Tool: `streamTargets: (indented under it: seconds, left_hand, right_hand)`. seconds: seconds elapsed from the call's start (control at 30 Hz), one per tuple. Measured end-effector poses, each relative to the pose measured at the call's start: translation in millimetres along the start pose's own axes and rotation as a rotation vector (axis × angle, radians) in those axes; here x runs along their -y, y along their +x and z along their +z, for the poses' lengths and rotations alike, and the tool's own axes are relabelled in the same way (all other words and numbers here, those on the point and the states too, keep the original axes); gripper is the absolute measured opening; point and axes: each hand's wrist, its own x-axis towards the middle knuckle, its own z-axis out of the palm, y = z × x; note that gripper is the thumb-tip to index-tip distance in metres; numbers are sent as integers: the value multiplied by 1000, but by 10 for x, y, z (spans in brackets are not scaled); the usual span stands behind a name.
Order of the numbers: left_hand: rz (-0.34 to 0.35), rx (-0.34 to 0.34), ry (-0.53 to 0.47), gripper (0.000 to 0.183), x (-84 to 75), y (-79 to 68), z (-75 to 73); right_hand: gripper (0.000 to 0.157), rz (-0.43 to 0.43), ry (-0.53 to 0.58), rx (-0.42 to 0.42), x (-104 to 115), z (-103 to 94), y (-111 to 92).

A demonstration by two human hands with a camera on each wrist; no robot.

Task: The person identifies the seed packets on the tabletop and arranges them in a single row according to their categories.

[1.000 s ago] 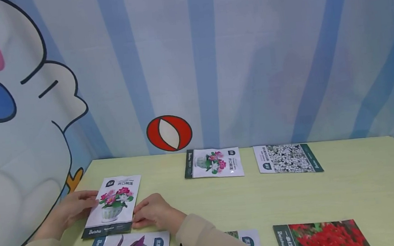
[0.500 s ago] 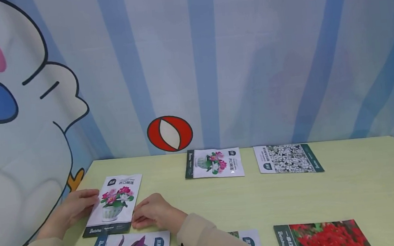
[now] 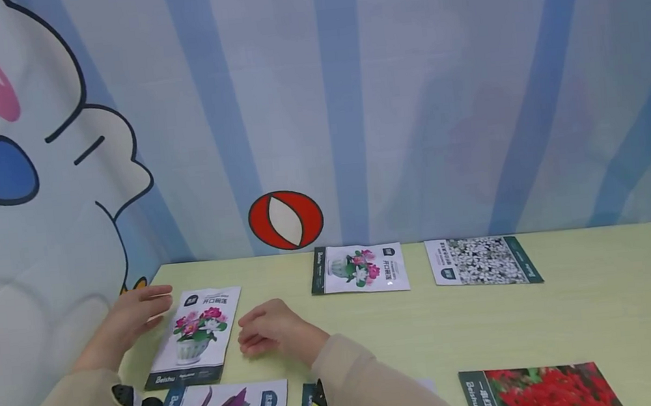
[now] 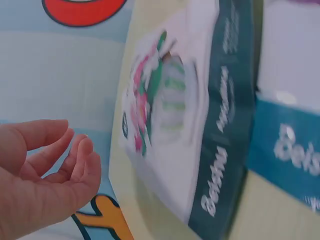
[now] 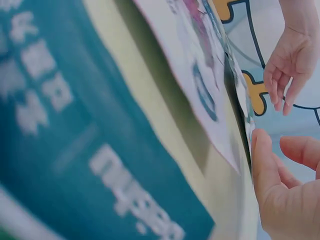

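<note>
Head view: your left hand and right hand, relaxed, hold nothing; the Beishu potted-flower packet lies between them. Left wrist view: your left hand is clear of it; any straightening wants light, even touches on both long edges. Right wrist view: the purple-flower packet lies on your right hand's near side; lift to avoid brushing it.

Diffuse, moderately bright light, cool in cast, spreads evenly across the head view; a broad, soft-edged shadow dims the backdrop behind and to the right of the left potted-flower packet. Left wrist view: that packet's print is blurred, and a pale glint marks the purple-flower packet beside it. Right wrist view: the teal-banded packet in front of it is out of focus.
</note>
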Motion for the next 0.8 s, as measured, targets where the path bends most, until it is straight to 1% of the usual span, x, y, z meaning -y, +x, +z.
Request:
streamTargets:
  seconds: [0.17,0.3,0.4,0.5,0.67,0.8]
  left_hand:
    - [45,30,1,57,-166,19,147]
    - [60,43,-19,57,-253,72,317]
    - [59,64,-50,56,-313,127,479]
    - [66,93,-65,55,-372,147,617]
    - [73,131,-99,50,-466,166,811]
    - [91,161,-134,48,-519,191,951]
  right_hand:
    - [21,-17,-49,-3,91,-115,18]
    - [24,-34,-96,-3,155,-258,21]
    - [25,-38,-118,-24,196,-401,17]
    - [25,-38,-138,-45,216,-545,28]
    - [27,-35,-180,-65,209,-769,53]
    - [27,-42,-179,-99,206,-930,55]
